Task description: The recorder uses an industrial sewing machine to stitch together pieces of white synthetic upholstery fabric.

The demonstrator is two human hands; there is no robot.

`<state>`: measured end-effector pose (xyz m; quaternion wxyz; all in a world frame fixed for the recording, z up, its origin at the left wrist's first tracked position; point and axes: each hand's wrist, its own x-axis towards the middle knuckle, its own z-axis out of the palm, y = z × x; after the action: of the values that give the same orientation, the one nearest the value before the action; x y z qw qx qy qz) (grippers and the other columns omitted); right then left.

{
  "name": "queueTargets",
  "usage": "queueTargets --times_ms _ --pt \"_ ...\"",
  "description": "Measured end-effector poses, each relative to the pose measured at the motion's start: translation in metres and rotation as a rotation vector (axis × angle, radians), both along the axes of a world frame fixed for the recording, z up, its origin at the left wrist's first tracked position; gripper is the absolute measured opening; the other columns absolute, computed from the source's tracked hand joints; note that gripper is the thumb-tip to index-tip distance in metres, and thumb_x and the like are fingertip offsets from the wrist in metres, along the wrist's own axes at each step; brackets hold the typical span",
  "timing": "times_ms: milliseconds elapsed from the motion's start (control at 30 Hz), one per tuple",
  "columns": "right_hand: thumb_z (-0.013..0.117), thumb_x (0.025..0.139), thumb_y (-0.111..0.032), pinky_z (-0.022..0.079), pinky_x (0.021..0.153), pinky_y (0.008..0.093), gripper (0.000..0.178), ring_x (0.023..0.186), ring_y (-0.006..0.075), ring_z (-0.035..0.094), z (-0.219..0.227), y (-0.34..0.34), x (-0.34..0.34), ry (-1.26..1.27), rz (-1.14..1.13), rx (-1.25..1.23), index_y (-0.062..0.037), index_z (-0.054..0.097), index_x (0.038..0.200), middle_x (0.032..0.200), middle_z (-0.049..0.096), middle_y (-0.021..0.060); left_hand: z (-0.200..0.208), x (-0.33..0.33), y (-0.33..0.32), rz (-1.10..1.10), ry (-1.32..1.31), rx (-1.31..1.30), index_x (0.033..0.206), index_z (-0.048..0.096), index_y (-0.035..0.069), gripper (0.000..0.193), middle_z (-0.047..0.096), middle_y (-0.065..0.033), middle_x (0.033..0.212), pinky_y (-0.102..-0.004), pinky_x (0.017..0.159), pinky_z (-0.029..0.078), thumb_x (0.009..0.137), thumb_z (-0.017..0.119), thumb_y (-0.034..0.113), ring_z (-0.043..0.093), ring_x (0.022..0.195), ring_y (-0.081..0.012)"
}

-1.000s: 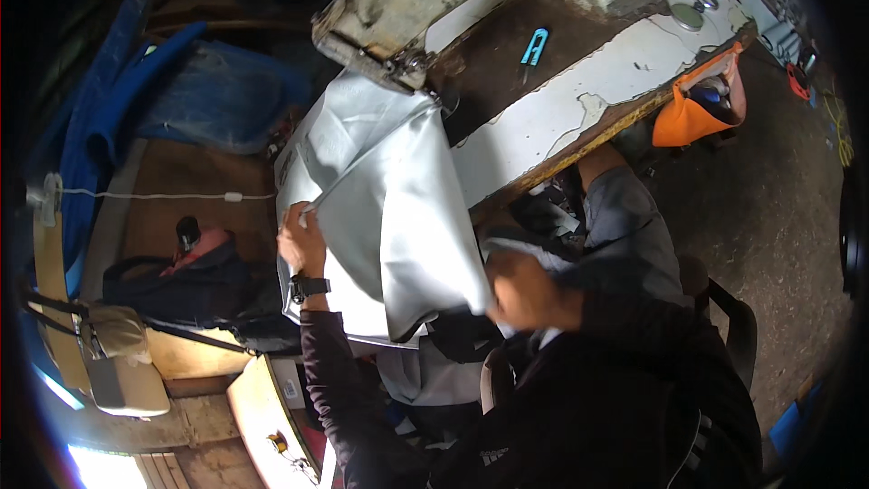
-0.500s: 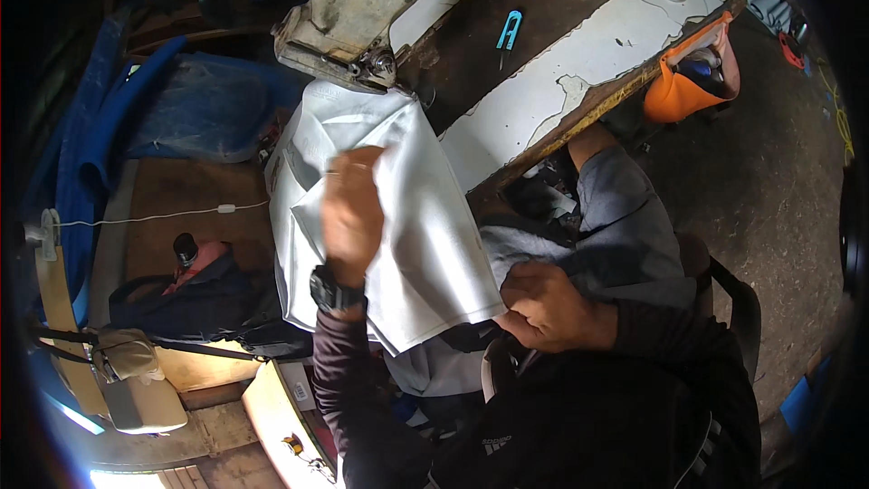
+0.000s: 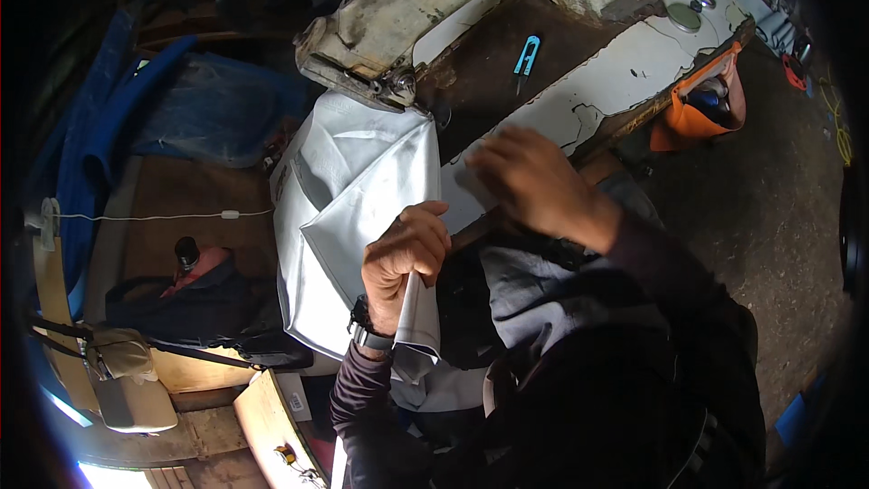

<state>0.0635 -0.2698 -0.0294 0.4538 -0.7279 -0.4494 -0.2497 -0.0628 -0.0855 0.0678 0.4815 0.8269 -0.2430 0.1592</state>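
Observation:
A large sheet of silvery-white material [image 3: 348,190], perhaps vinyl or coated fabric, hangs in folds from the sewing machine's needle end down toward my lap. My left hand [image 3: 407,258], with a watch on its wrist, is closed on the sheet's right edge, which folds over below the fingers. Off to the right, my right hand [image 3: 543,186] is raised near the table's front edge, apart from the sheet; its fingers are smeared by motion. The old, worn sewing machine [image 3: 453,9] stands at the top, its head over the sheet's upper end.
Blue thread snips [image 3: 527,55] lie on the machine bed. The white tabletop [image 3: 625,81] is chipped and peeling. An orange pouch [image 3: 692,118] hangs at its right edge. To the left are a dark bag [image 3: 199,303], a white cord [image 3: 181,216] and blue sheeting [image 3: 208,109].
My left hand has moved right and down from the sheet's middle and gripped its right edge. My right hand has left the sheet's lower corner and risen toward the table.

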Motion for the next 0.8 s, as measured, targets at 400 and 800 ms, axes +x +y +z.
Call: queueTargets --times_ms 400,800 --pt "0.063 0.088 -0.016 0.057 0.099 0.0374 0.033 0.114 0.0247 0.065 0.002 0.035 0.002 -0.290 -0.022 -0.524 0.0001 0.071 0.117 0.130 0.070 0.0122 0.004 0.039 0.038 0.115 0.007 0.403 0.100 0.074 0.001 0.032 0.074 -0.0159 0.110 -0.0418 0.098 0.054 0.080 0.056 -0.017 0.071 0.106 -0.0343" --pt "0.070 0.086 -0.009 0.053 0.108 0.0415 0.035 0.126 0.0289 0.064 0.021 -0.009 0.050 -0.108 0.177 -0.532 -0.0018 0.077 0.119 0.138 0.072 0.0090 -0.072 0.103 0.091 0.387 -0.083 0.720 0.115 0.077 0.004 0.035 0.066 -0.0128 0.101 -0.0438 0.086 0.058 0.086 0.062 -0.009 0.068 0.095 -0.0345"
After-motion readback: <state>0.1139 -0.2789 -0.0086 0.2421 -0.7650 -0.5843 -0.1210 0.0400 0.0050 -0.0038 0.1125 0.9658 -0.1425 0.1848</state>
